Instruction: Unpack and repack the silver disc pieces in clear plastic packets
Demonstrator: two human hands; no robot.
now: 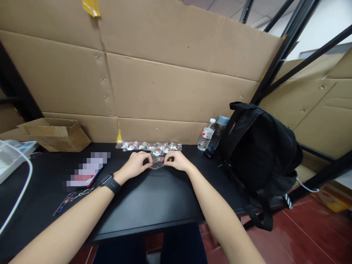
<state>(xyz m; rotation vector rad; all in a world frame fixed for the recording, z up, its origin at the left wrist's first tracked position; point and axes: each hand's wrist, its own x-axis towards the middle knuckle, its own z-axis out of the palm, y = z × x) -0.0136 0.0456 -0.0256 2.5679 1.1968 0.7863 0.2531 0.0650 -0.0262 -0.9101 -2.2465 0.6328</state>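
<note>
A small clear plastic bag [157,162] is stretched between my two hands, just above the black tabletop. My left hand [136,164], with a dark watch [110,182] at the wrist, pinches the bag's left side between thumb and finger. On the other side my right hand [176,160] pinches its right edge. Something small with red and silver shows inside the bag near my right fingertips; its kind is too small to tell. Right behind my hands lies a row of several small clear packets [141,146] with shiny silver and red contents.
An open cardboard box [59,137] stands at the back left, near a white cable [27,176]. A phone-like item [89,170], partly blurred, and a keychain [66,202] lie left. Bottles [206,136] and a black backpack [258,157] stand right. A cardboard wall [165,84] rises behind.
</note>
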